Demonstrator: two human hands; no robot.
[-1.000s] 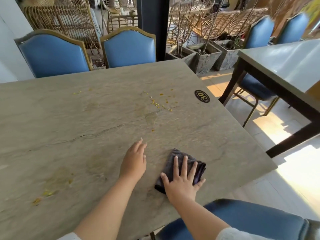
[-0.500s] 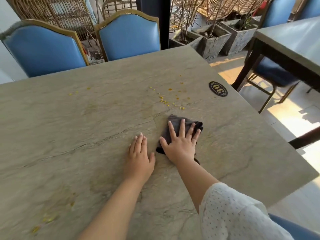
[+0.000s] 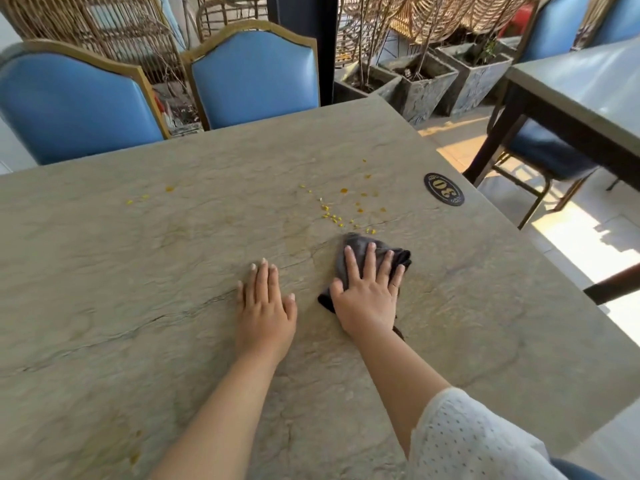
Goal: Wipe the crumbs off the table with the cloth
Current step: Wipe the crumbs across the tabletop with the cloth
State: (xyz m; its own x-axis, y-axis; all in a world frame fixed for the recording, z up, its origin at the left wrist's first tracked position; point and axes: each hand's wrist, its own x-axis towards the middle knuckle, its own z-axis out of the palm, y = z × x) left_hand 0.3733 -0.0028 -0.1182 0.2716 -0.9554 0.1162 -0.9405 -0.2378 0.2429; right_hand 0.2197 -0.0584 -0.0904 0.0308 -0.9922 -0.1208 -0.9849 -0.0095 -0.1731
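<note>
The right grip (image 3: 367, 296) has slid forward across the pale stone-patterned worktop (image 3: 138, 271) over the last second, carrying the crumpled dark grey cloth (image 3: 360, 244) beneath it. A second ago that cloth lay near the person's edge with the scattered yellow crumbs (image 3: 332, 216) well ahead. Now its leading fold sits just short of the nearest crumbs, perhaps touching them. This grip is spread wide with straight fingers, pressing the cloth flat under palm and fingers rather than curling round it. Dark folds show ahead of the fingertips and beside the thumb.

The left grip (image 3: 265, 306) has come forward too. It rests flat and empty on the bare worktop just to the left of the right grip, fingers straight and together, apparently as a brace.

The crumb cluster looks unchanged in pattern, so the approach seems finished and the actual wipe not yet begun. The next stroke probably has to push on through the cluster ahead of the fingertips. Beyond and to the right of it lies a black oval number plaque (image 3: 443, 189), not far from the worktop's right edge.

Two smaller patches wait elsewhere — a few yellow bits (image 3: 149, 197) far ahead and left of the left grip, and some specks (image 3: 135, 455) well behind it, near the person's edge.
</note>
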